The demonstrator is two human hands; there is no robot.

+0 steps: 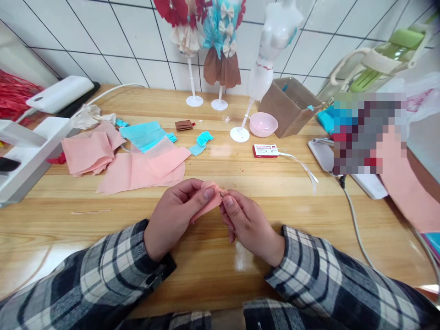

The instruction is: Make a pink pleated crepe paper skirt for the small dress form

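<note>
Between my hands is a small folded piece of pink crepe paper (208, 207), held above the front of the wooden table. My left hand (177, 211) pinches its wide part, thumb on top. The fingertips of my right hand (245, 217) are closed on its narrow, twisted end; the finer detail there is too small to make out. Flat pink sheets (137, 172) and a folded pink stack (90, 153) lie beyond my left hand. Blue paper (146, 134) overlaps them at the back.
Dress forms in paper outfits (222, 50) and a bare white mannequin (263, 68) stand along the tiled wall. Nearby are a pink bowl (263, 124), a brown box (290, 107) and a small red-white box (266, 151). A power strip (30, 160) lies left; a cable (355, 224) runs right.
</note>
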